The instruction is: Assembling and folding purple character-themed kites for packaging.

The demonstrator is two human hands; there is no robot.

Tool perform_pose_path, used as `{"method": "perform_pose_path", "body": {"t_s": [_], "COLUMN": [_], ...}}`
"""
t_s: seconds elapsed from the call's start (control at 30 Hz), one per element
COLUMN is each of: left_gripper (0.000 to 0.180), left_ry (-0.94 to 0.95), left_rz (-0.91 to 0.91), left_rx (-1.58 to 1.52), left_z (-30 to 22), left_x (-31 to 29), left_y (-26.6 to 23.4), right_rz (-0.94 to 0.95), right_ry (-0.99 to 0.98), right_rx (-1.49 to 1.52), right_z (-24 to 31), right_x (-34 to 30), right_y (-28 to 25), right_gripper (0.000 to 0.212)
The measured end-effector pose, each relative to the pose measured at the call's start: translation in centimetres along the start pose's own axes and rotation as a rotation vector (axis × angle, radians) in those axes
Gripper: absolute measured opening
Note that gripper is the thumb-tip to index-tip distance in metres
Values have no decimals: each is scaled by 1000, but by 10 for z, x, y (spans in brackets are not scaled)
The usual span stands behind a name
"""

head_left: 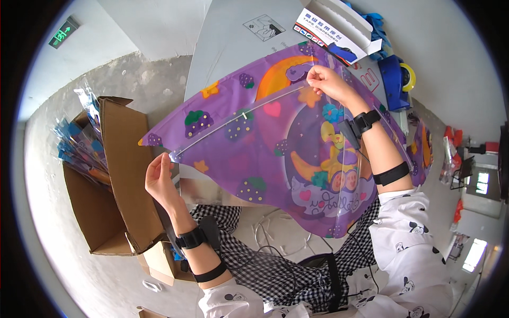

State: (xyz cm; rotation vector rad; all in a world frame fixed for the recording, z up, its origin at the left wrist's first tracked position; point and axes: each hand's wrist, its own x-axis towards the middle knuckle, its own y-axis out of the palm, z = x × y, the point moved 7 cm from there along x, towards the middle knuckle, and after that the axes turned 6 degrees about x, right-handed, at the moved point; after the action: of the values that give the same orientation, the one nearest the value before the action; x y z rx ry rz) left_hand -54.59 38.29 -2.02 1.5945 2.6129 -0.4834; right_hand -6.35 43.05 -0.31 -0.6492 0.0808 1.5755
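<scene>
At the near edge, checked trousers (249,259) and patterned white sleeves (408,249) are seen, with pale cords (260,233) left loose on the floor beyond the lap. Above the lap, a purple sheet (249,153) printed with fruit, stars and a moon is spread; its near part is hung over the counter (222,37) edge, and its far part is laid on the counter. A thin rod (212,132) is stretched slantwise across it, from near left to far right. By the left hand (160,177) the rod's near end is held, the grip narrow, thumb against finger. To the left, a carton (127,175) is filled with wrapped packets (82,143). By the right hand (330,85) the rod's far end is pinched, its grip likewise narrow; whether sheet is caught too cannot be told. Beyond, at right, a blue dispenser (389,85) is fitted with a yellow roll (408,78). Farther still, an open white box (339,26) is set down.
</scene>
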Motion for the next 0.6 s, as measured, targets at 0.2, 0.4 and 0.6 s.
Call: {"method": "perform_pose_path", "body": {"t_s": [0.2, 0.4, 0.6], "left_gripper": [20, 17, 16], "left_ry": [95, 222, 174], "left_rz": [23, -53, -62], "left_rx": [125, 385, 376], "left_z": [3, 0, 2], "left_x": [3, 6, 8], "left_y": [5, -4, -7], "right_rz": [-263, -403, -379], "right_ry": [-204, -450, -415], "right_rx": [-132, -328, -321], "right_z": [-19, -9, -4], "right_x": [-1, -2, -5], "right_y": [-6, 3, 10], "right_gripper": [24, 23, 23]}}
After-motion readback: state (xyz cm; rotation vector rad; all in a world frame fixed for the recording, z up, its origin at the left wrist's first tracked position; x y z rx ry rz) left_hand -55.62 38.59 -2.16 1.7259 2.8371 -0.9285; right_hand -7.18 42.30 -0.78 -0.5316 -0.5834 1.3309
